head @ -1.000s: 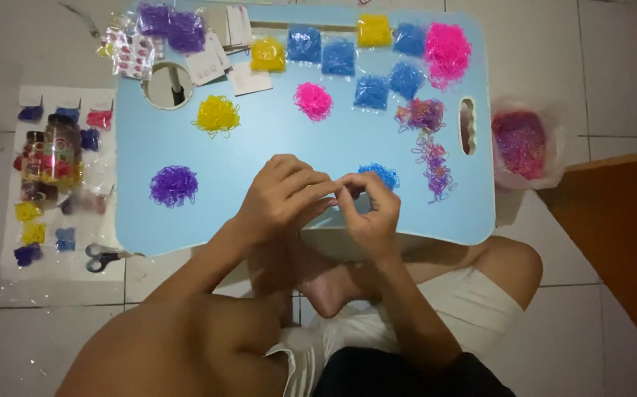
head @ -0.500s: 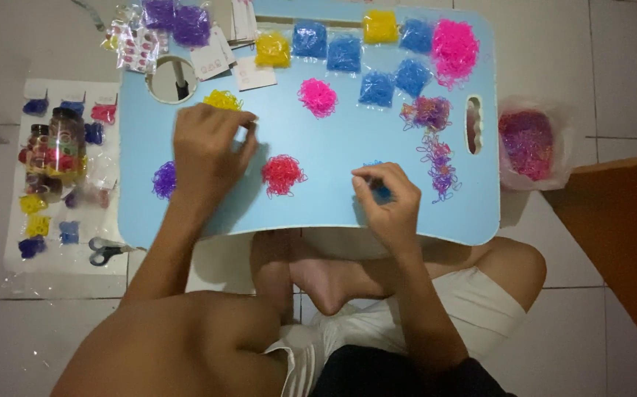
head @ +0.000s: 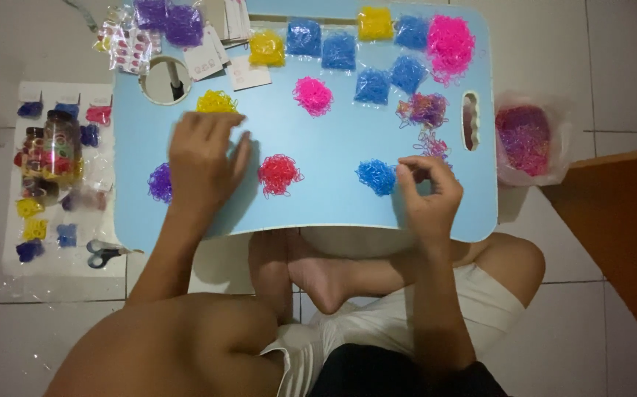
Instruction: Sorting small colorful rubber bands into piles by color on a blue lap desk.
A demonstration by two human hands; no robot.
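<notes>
While the left hand (head: 202,158) is spread flat and empty on the worktop (head: 333,198) left of the red band pile (head: 279,174), the right hand's (head: 427,192) fingers are pinched beside the blue pile (head: 376,176) right of it, which could be scattered by a careless sweep.

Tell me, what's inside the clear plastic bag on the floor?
The clear plastic bag holds a heap of tiny pink and purple elastic bands. Anything beneath that heap is covered.
</notes>
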